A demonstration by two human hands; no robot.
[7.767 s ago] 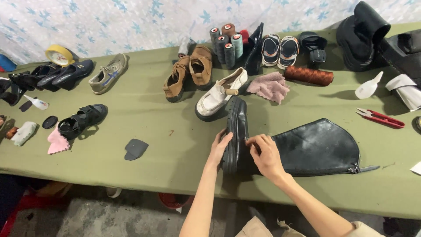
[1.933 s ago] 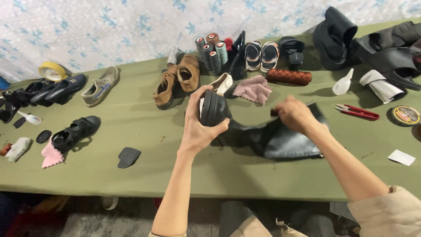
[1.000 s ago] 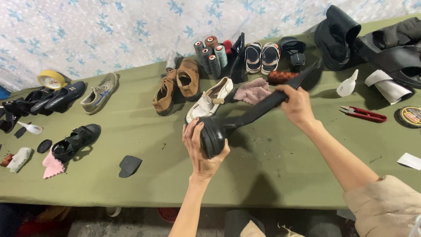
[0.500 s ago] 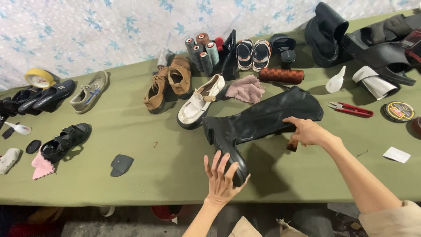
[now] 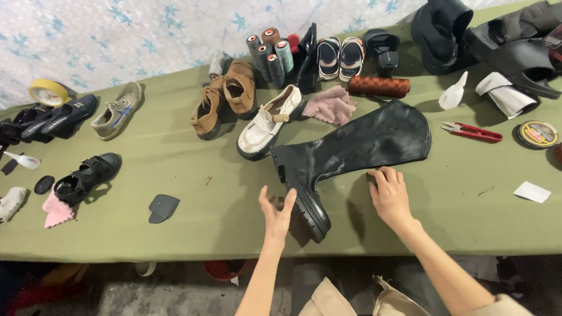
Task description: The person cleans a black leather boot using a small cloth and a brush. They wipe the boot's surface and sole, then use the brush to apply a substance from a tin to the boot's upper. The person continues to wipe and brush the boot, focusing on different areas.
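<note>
the tall black boot [image 5: 351, 152] is lying on its side on the green table [image 5: 175, 152], its chunky sole just beyond the fingers of the left hand [image 5: 277, 212], which is hovering spread and holding nothing. the right hand [image 5: 389, 196] is resting flat, fingertips touching the shaft's lower edge, gripping nothing. a white shoe [image 5: 266, 123] is sitting just past the boot's toe.

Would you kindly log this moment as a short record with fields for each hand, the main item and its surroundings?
Main item: tall black boot lying on its side on the green table
Left hand: open, beside the boot's sole
Right hand: flat, fingertips at the boot shaft's edge
Nearby: white shoe, pink cloth, red snips, thread spools
</note>
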